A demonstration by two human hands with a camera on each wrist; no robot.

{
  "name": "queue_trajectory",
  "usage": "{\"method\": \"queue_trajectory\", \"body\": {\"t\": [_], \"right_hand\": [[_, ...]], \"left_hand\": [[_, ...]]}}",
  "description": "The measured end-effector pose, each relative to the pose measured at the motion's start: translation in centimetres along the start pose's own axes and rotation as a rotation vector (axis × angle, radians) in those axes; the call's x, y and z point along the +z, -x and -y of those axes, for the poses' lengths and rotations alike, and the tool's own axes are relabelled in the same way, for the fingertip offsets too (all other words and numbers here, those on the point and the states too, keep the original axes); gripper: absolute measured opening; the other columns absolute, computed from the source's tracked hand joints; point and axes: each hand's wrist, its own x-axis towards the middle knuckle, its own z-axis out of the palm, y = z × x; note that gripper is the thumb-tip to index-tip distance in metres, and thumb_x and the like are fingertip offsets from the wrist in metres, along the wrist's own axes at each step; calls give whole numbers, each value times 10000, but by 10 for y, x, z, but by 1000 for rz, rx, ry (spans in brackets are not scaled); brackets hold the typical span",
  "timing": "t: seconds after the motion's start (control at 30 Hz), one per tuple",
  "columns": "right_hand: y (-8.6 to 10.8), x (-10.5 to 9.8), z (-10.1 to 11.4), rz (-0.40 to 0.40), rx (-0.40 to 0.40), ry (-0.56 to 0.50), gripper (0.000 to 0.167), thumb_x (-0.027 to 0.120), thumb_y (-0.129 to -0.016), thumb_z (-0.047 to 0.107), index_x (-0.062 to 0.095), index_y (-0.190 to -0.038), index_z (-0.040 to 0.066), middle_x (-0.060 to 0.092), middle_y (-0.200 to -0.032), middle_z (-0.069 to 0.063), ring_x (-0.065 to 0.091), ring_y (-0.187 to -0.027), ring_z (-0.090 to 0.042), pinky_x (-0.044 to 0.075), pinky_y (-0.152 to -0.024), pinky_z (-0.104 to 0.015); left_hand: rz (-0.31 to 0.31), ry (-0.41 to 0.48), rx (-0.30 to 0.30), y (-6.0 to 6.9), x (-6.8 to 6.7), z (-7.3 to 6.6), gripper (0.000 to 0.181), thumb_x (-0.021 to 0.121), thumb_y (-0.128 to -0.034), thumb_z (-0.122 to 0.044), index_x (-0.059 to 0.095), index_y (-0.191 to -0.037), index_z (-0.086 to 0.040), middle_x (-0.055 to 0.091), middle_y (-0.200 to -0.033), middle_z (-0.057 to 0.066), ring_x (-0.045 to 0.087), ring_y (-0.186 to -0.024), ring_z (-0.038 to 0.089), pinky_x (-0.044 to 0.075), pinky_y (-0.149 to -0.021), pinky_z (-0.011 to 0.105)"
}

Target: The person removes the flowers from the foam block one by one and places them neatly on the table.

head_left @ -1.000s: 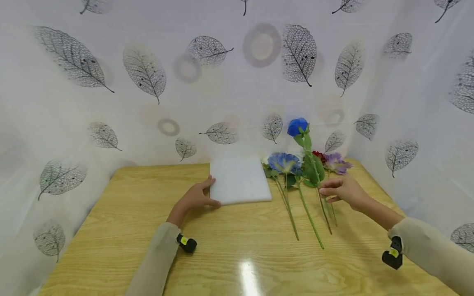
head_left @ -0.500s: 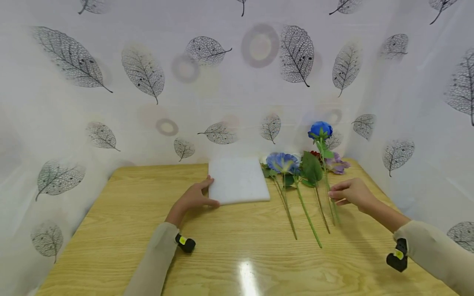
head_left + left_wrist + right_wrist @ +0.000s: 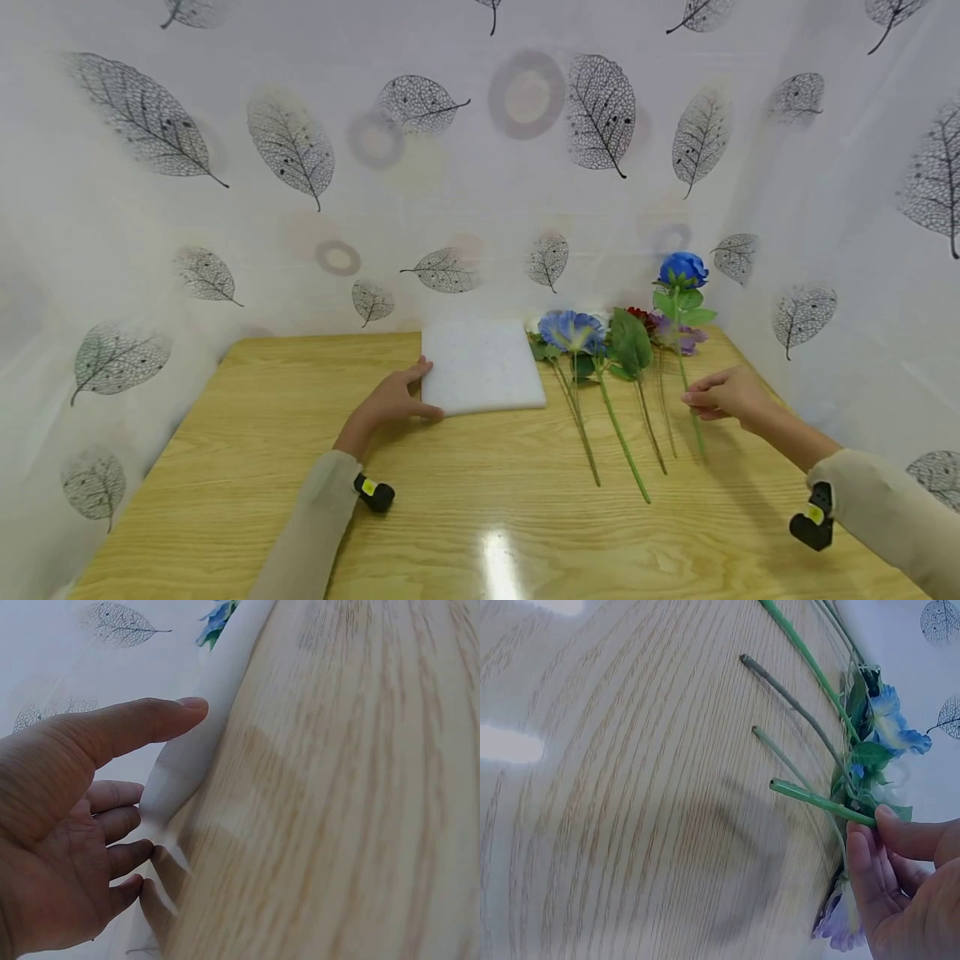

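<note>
My right hand pinches the green stem of an artificial blue rose between thumb and fingers. The rose stands upright, its bloom above the other flowers; in the right wrist view the cut end of its stem sticks out past the fingertips. A square white foam-like pad lies flat at the back of the table. Along its left edge rests my left hand, thumb at the near corner and fingers at the side. The left wrist view has the thumb and fingers spread against the edge of the pad.
Several artificial flowers lie right of the pad, stems toward me: a light-blue flower, a red flower and a purple flower among them. A leaf-printed white curtain hangs behind the wooden table.
The right hand has carried the blue rose to the right, from above the green leaves to above the purple flower, and the bloom has tilted upright. The left hand has stayed at the pad.
</note>
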Motion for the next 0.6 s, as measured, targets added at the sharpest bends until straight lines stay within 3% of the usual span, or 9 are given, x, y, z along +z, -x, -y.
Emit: {"method": "queue_trajectory", "body": {"t": [0.6], "right_hand": [[-3, -25, -21, -57, 96, 14, 349, 685, -939, 33, 617, -1111, -263, 742, -684, 23, 715, -584, -103, 643, -621, -309]], "left_hand": [[5, 13, 13, -1, 0, 1, 1075, 900, -782, -316, 268, -1593, -2, 137, -1693, 142, 132, -1584, 310, 175, -1293, 472]]}}
